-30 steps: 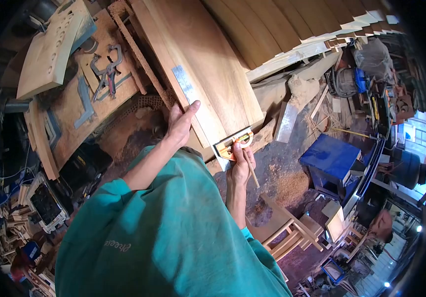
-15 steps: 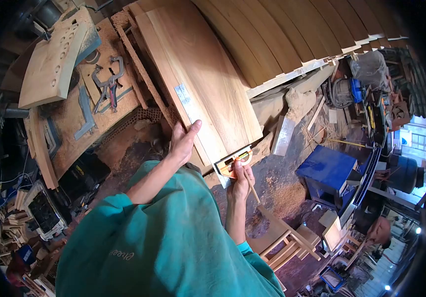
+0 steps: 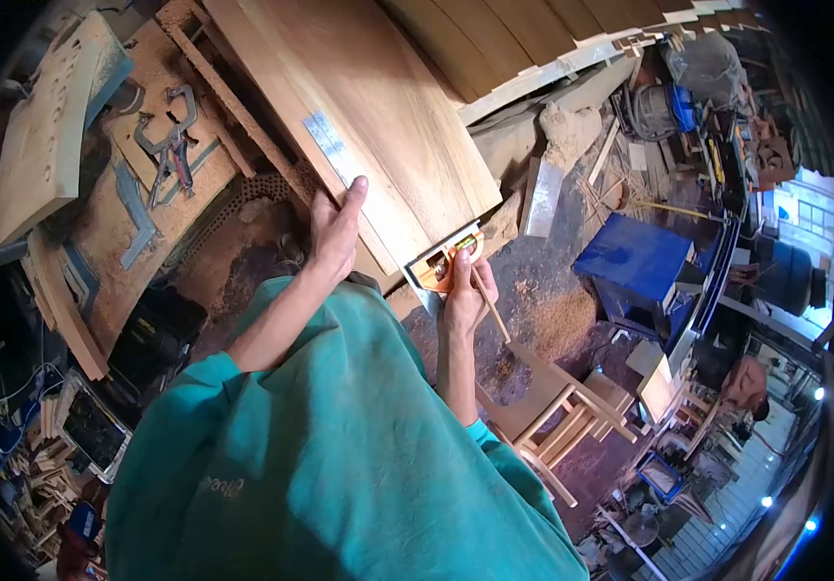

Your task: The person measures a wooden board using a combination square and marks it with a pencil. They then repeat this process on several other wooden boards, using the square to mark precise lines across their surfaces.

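Observation:
A wide wooden board (image 3: 407, 126) lies in front of me, its near end towards my body. Along its left edge runs the steel blade (image 3: 326, 137) of a combination square. My left hand (image 3: 337, 230) grips that edge, thumb on top by the blade and the other fingers mostly hidden below. At the near end, my right hand (image 3: 465, 298) is closed around the orange head (image 3: 433, 271) of the combination square, which sits against the board's end. A thin stick like a pencil (image 3: 491, 306) also pokes out of my right hand, pointing down and right.
To the left, a sawdust-covered bench holds a locking clamp (image 3: 173, 150) and a thick board with a row of holes (image 3: 44, 136). Long planks (image 3: 504, 44) are stacked beyond. A blue cabinet (image 3: 630, 254) and a wooden chair (image 3: 553, 392) stand at right.
The view has shifted, so the board, the square and both hands appear higher and further left. Both hands keep the same hold on the board and the square.

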Action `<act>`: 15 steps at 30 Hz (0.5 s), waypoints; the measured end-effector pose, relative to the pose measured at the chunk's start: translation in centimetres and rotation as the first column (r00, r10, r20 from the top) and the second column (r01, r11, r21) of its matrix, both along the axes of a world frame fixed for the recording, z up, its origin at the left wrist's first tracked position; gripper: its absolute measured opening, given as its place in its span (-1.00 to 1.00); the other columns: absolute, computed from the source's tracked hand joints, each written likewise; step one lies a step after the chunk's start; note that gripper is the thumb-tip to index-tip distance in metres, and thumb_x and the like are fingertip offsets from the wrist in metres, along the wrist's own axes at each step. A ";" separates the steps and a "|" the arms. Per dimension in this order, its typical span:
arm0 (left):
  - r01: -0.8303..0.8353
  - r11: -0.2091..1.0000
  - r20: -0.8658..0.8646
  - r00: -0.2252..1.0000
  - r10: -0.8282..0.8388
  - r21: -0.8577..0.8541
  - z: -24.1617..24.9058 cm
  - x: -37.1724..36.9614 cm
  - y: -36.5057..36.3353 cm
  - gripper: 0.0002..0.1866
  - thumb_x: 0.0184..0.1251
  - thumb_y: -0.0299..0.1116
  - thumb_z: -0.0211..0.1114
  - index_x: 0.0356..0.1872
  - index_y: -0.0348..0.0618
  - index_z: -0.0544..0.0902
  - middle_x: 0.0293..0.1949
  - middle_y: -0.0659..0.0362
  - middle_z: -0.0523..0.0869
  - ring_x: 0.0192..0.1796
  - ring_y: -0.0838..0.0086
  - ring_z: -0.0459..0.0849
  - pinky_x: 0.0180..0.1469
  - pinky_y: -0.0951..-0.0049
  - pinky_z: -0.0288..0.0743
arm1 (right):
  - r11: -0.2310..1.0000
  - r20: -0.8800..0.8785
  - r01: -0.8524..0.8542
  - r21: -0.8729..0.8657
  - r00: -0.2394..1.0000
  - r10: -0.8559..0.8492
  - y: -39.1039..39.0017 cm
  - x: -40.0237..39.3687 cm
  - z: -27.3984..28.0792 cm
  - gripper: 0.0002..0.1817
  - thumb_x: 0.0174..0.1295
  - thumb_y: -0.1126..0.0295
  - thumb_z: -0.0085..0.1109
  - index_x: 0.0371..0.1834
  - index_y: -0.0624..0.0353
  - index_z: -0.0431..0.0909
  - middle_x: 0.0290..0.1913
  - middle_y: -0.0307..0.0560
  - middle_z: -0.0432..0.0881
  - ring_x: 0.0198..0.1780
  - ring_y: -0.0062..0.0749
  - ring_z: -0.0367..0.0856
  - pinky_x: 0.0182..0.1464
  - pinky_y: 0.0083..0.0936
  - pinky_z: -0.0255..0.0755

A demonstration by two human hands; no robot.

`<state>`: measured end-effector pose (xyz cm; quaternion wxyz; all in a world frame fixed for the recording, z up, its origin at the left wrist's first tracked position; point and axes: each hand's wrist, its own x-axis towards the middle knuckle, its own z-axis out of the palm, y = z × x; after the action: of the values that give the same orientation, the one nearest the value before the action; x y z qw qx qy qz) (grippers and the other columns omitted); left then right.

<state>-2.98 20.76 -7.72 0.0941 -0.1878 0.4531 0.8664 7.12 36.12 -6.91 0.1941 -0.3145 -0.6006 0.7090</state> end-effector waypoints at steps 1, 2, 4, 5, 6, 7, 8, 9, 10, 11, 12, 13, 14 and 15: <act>0.057 0.998 0.032 0.998 -0.056 -0.025 0.0 -0.3 -0.2 -0.58 0.35 -0.36 0.24 0.16 -0.27 0.39 0.10 0.13 0.54 0.16 0.47 0.47 0.25 0.43 0.35 | 1.000 0.002 -0.009 -0.020 1.000 0.009 0.0 0.0 0.1 -0.80 0.30 0.40 0.19 -0.22 0.38 0.58 -0.42 -0.15 0.63 -0.52 -0.63 0.55 -0.46 -0.71 0.46; 0.066 0.998 0.033 0.997 -0.065 -0.025 0.1 -0.4 -0.3 -0.58 0.35 -0.36 0.24 0.16 -0.27 0.39 0.10 0.13 0.54 0.16 0.47 0.47 0.25 0.43 0.35 | 1.000 0.002 -0.001 -0.020 1.000 0.001 0.0 -0.1 0.2 -0.80 0.30 0.40 0.19 -0.22 0.38 0.58 -0.42 -0.15 0.63 -0.52 -0.63 0.55 -0.46 -0.71 0.46; 0.079 0.996 -0.050 0.996 -0.077 0.031 0.1 -0.4 -0.6 -0.59 0.34 -0.36 0.25 0.15 -0.26 0.40 0.08 0.14 0.54 0.14 0.48 0.48 0.23 0.44 0.36 | 0.998 -0.016 0.012 -0.060 1.000 -0.013 -0.1 -0.2 0.2 -0.79 0.29 0.40 0.19 -0.22 0.39 0.57 -0.41 -0.12 0.64 -0.53 -0.61 0.55 -0.47 -0.70 0.46; 0.073 0.997 -0.031 0.997 -0.073 0.018 -0.1 -0.4 -0.6 -0.59 0.33 -0.36 0.27 0.13 -0.25 0.41 0.06 0.14 0.55 0.12 0.50 0.49 0.21 0.45 0.38 | 0.998 0.000 0.016 -0.053 1.000 -0.016 -0.1 -0.2 0.2 -0.79 0.30 0.41 0.19 -0.21 0.40 0.56 -0.41 -0.10 0.65 -0.53 -0.61 0.55 -0.47 -0.70 0.47; 0.076 0.997 -0.033 0.997 -0.075 0.017 -0.2 -0.5 -0.5 -0.59 0.33 -0.36 0.27 0.13 -0.25 0.41 0.06 0.14 0.55 0.12 0.50 0.49 0.21 0.45 0.38 | 0.998 -0.002 0.018 -0.054 1.000 -0.018 0.0 -0.2 0.2 -0.79 0.30 0.41 0.19 -0.21 0.40 0.56 -0.41 -0.10 0.65 -0.53 -0.61 0.55 -0.47 -0.70 0.47; 0.049 0.999 -0.012 0.999 -0.049 0.014 -0.3 -0.5 -0.4 -0.58 0.31 -0.35 0.30 0.11 -0.28 0.41 0.04 0.13 0.55 0.09 0.50 0.49 0.19 0.45 0.37 | 0.999 0.009 0.017 -0.052 1.000 -0.016 0.0 -0.3 0.3 -0.79 0.29 0.41 0.19 -0.21 0.40 0.56 -0.41 -0.10 0.65 -0.53 -0.61 0.55 -0.47 -0.70 0.46; 0.023 1.000 0.012 1.000 -0.023 0.010 0.1 -0.5 -0.3 -0.57 0.28 -0.34 0.33 0.09 -0.30 0.42 0.02 0.11 0.55 0.05 0.50 0.49 0.17 0.46 0.37 | 0.999 0.024 0.015 -0.050 1.000 -0.014 -0.1 -0.2 0.4 -0.79 0.29 0.41 0.19 -0.21 0.40 0.56 -0.41 -0.10 0.65 -0.53 -0.61 0.55 -0.48 -0.70 0.46; 0.025 1.000 0.015 1.000 -0.025 0.011 0.4 -0.6 -0.5 -0.57 0.28 -0.34 0.33 0.09 -0.30 0.42 0.02 0.11 0.55 0.05 0.50 0.49 0.17 0.46 0.37 | 0.999 0.027 0.017 -0.049 1.000 -0.016 -0.1 -0.1 0.4 -0.79 0.29 0.41 0.19 -0.21 0.40 0.56 -0.41 -0.10 0.65 -0.53 -0.61 0.55 -0.48 -0.70 0.46; 0.043 0.999 0.029 0.999 -0.044 0.024 0.8 -1.0 -0.8 -0.56 0.25 -0.33 0.36 0.06 -0.30 0.43 0.01 0.11 0.56 0.04 0.50 0.50 0.15 0.46 0.38 | 0.999 0.013 0.019 -0.042 1.000 -0.019 -0.1 -0.1 0.4 -0.79 0.29 0.41 0.19 -0.21 0.40 0.56 -0.41 -0.11 0.65 -0.54 -0.61 0.54 -0.48 -0.70 0.45; 0.058 0.998 0.042 0.997 -0.060 0.037 1.1 -1.4 -1.1 -0.56 0.22 -0.33 0.39 0.04 -0.29 0.45 0.00 0.11 0.57 0.02 0.50 0.51 0.13 0.46 0.40 | 0.999 0.000 0.018 -0.036 1.000 -0.018 -0.2 -0.2 0.4 -0.79 0.29 0.41 0.19 -0.21 0.40 0.56 -0.42 -0.11 0.64 -0.54 -0.61 0.54 -0.49 -0.70 0.44; 0.081 0.996 0.046 0.996 -0.082 0.032 0.4 -2.1 -1.6 -0.59 0.17 -0.32 0.43 -0.04 -0.28 0.50 -0.05 0.11 0.60 -0.03 0.49 0.54 0.08 0.46 0.43 | 0.999 0.000 0.010 -0.036 1.000 -0.010 -0.2 -0.4 0.6 -0.79 0.29 0.41 0.19 -0.21 0.40 0.56 -0.42 -0.11 0.64 -0.54 -0.61 0.54 -0.49 -0.70 0.44; 0.112 0.994 0.064 0.992 -0.112 -0.011 0.3 -2.4 -1.9 -0.65 0.22 -0.33 0.38 -0.05 -0.26 0.52 -0.09 0.15 0.62 -0.05 0.52 0.56 0.06 0.48 0.45 | 1.000 0.021 0.021 -0.003 1.000 -0.021 -0.3 -0.5 0.8 -0.78 0.30 0.39 0.19 -0.21 0.39 0.57 -0.43 -0.12 0.63 -0.54 -0.61 0.53 -0.49 -0.70 0.43; 0.141 0.989 0.083 0.987 -0.137 -0.054 0.4 -2.5 -2.1 -0.70 0.27 -0.34 0.33 -0.06 -0.24 0.54 -0.12 0.19 0.63 -0.07 0.55 0.58 0.04 0.51 0.46 | 0.999 0.041 0.029 0.029 0.999 -0.030 -0.4 -0.5 1.2 -0.77 0.30 0.37 0.18 -0.21 0.39 0.57 -0.44 -0.13 0.62 -0.55 -0.61 0.53 -0.49 -0.70 0.42; 0.112 0.990 0.062 0.992 -0.107 -0.080 0.4 -2.4 -2.1 -0.70 0.27 -0.34 0.34 -0.06 -0.24 0.54 -0.13 0.19 0.64 -0.08 0.55 0.58 0.03 0.52 0.46 | 0.998 0.095 -0.040 0.046 0.995 0.036 0.1 -0.3 1.7 -0.76 0.33 0.33 0.15 -0.21 0.35 0.57 -0.48 -0.16 0.60 -0.54 -0.61 0.53 -0.51 -0.70 0.41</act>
<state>-5.43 18.68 -7.33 0.1466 -0.1911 0.4957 0.8345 6.85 36.21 -5.20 0.1595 -0.3314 -0.6317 0.6824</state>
